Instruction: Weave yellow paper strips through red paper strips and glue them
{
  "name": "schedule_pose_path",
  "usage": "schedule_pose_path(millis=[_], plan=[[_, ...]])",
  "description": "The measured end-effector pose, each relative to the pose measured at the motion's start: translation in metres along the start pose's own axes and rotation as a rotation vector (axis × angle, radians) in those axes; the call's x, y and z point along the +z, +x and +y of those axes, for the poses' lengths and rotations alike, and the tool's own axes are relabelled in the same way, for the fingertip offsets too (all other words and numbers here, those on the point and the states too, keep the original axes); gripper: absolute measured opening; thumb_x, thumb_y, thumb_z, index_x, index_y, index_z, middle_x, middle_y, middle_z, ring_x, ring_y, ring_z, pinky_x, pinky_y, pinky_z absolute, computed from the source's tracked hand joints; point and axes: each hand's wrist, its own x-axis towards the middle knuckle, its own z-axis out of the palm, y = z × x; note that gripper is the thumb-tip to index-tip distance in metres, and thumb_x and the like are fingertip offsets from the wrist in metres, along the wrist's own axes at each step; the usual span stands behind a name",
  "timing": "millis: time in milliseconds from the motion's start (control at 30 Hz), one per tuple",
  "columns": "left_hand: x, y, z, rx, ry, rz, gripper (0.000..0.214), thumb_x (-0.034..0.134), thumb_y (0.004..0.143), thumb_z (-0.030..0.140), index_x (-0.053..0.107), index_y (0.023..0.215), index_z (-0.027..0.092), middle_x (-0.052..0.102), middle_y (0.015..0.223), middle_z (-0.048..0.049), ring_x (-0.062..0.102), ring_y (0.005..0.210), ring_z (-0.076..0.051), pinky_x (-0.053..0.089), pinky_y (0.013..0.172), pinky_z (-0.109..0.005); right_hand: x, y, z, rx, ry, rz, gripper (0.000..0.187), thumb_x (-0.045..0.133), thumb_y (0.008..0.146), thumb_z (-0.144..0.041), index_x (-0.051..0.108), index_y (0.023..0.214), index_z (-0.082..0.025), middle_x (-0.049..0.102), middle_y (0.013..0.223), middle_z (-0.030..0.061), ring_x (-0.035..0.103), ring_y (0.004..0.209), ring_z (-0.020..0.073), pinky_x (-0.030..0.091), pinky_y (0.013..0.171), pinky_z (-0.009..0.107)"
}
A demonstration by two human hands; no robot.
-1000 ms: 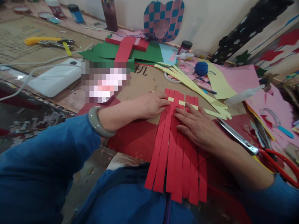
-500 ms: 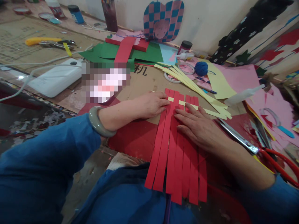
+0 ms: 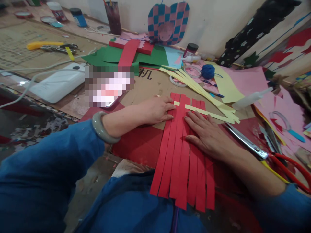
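Several long red paper strips lie side by side, their near ends hanging over the edge toward my lap. A pale yellow paper strip crosses them near their far ends, passing over some and under others. My left hand, with a jade-like bangle at the wrist, rests its outstretched fingers on the left edge of the red strips. My right hand lies flat on the right-hand strips, fingers stretched out, just below the yellow strip.
Red-handled scissors lie right of my right hand. Loose yellow strips, a blue yarn ball and a glue bottle sit beyond. At left are a blurred-out phone, a white power bank and pliers.
My right hand has slid slightly toward me, off the yellow strip, uncovering more of it. The middle red strips have shifted a little. My left hand stays almost where it was.
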Motion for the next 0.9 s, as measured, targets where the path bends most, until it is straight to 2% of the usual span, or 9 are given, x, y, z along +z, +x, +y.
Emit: schedule_pose_path(millis=[200,367,733,900], plan=[[0.003,0.003,-0.002,-0.009,-0.013,0.016,0.043,0.046,0.101,0.040,0.055,0.138,0.020,0.048,0.151,-0.0116,0.047,0.136,-0.026,0.037,0.111,-0.041,-0.001,0.006,0.002,0.019,0.022,-0.015,0.072,0.024,0.098,-0.061,0.043,0.150,-0.015,0.034,0.160,0.0159,0.027,0.149,0.0323,0.023,0.116,0.065],[0.004,0.008,-0.008,0.010,-0.007,0.060,0.042,0.045,0.101,0.039,0.057,0.136,0.020,0.050,0.149,-0.0108,0.049,0.135,-0.025,0.037,0.111,-0.039,0.000,0.010,0.007,0.040,0.029,-0.028,0.068,0.030,0.098,-0.059,0.040,0.152,-0.018,0.031,0.161,0.0141,0.024,0.150,0.0333,0.025,0.115,0.065],[-0.005,0.010,-0.008,0.012,-0.012,0.019,0.043,0.047,0.099,0.035,0.056,0.137,0.016,0.050,0.149,-0.0141,0.049,0.136,-0.027,0.037,0.112,-0.041,-0.001,0.014,0.014,0.002,0.025,-0.024,0.068,0.029,0.098,-0.058,0.042,0.150,-0.016,0.035,0.159,0.0150,0.028,0.148,0.0329,0.026,0.113,0.067],[-0.008,0.007,-0.006,0.014,-0.015,0.021,0.043,0.046,0.101,0.035,0.056,0.137,0.014,0.050,0.148,-0.0144,0.048,0.136,-0.025,0.034,0.115,-0.039,-0.003,0.013,0.016,-0.005,0.042,-0.006,0.067,0.028,0.098,-0.058,0.043,0.150,-0.018,0.036,0.159,0.0131,0.029,0.148,0.0315,0.028,0.115,0.064]])
